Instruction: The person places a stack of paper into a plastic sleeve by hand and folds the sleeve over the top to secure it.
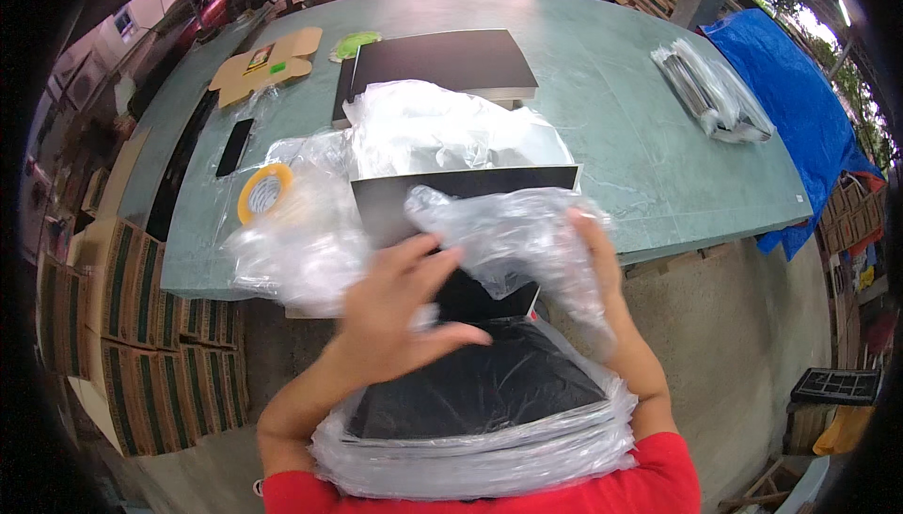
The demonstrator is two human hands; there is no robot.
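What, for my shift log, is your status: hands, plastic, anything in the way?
Left hand open. Right hand on crumpled clear plastic film, grip hidden. Round yellow tape roll leftward, apart from both hands.

No wording can be made out with certainty. On the left of the tabletop (649, 208), the yellow tape roll (264, 194) bears small dark print on its pale inner core, and the flattened brown cardboard box (293, 53) farther off carries a dark printed panel (259, 59) and a bright green sticker (277, 68), both too small to read. A tiny white label (800, 199), likewise unreadable, sits at the tabletop's right edge, toward the near corner.
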